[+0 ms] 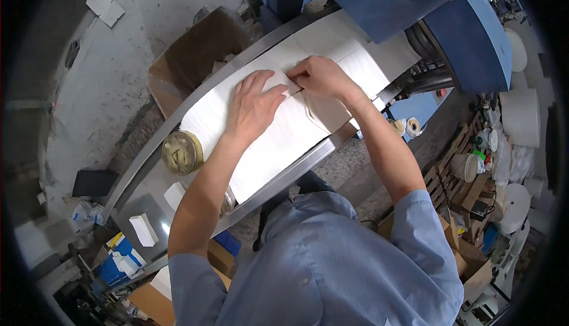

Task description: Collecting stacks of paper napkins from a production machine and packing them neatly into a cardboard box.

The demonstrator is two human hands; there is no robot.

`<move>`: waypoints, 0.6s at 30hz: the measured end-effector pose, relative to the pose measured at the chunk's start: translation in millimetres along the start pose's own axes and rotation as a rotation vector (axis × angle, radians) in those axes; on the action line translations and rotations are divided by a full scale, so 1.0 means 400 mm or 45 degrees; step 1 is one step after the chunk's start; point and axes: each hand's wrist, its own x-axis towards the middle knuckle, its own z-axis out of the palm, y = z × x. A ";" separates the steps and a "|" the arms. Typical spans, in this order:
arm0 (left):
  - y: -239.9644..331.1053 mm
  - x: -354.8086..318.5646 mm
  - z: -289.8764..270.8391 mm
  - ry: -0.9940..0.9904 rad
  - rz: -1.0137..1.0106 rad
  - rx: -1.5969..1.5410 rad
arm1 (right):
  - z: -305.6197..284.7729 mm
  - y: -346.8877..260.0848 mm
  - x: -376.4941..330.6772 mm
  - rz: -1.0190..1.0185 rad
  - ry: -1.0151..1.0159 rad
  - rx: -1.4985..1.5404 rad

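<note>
- White paper sheets (pixel 267 148) lie layered along the metal tray (pixel 284 178), beneath both hands;
- left hand (pixel 253 109) rests on the sheets, fingers spread apart;
- right hand (pixel 323 77) is just beside it, fingers curled in at an edge in the paper; whether they pinch a sheet, I cannot tell;
- round yellowish object (pixel 182 153) sits at the sheets' left end; blue machine housing (pixel 468 35) stands by their right end

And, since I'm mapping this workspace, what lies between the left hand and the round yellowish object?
White paper: in the head view, it covers the stretch from the left hand to the round yellowish object.
</note>
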 end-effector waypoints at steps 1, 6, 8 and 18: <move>0.001 0.001 0.000 0.006 0.012 0.008 | -0.001 -0.001 0.001 -0.003 -0.011 0.005; -0.002 -0.003 0.004 0.015 0.028 0.041 | 0.002 0.005 0.006 0.006 -0.026 0.049; -0.003 -0.004 0.004 -0.033 0.020 0.013 | 0.004 0.013 0.007 0.004 -0.016 0.056; -0.003 0.010 0.006 -0.005 0.019 0.091 | -0.021 0.008 0.021 -0.037 -0.108 0.069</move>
